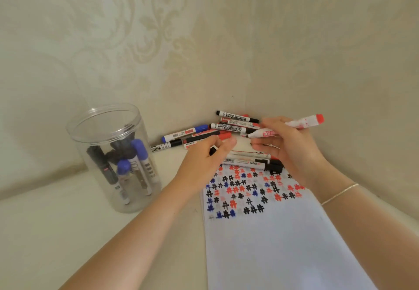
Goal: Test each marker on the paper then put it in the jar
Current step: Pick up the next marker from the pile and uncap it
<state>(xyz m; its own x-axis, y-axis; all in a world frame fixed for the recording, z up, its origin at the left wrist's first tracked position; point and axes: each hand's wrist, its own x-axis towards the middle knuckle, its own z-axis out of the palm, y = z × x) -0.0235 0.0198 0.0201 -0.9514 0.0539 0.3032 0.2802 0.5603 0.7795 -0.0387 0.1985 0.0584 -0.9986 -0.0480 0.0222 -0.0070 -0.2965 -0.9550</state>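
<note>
Seeing right hand point(288, 144) gripping uncapped red marker point(288, 127) above pile; left hand point(204, 155) pinching what looks like its cap. Judging test step starting: tip needs lowering onto paper point(283, 233). Jar point(113, 160) waiting left.

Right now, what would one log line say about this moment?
right hand: holds uncapped red marker | left hand: pinches its cap | jar: some markers in | paper: hash marks
</note>
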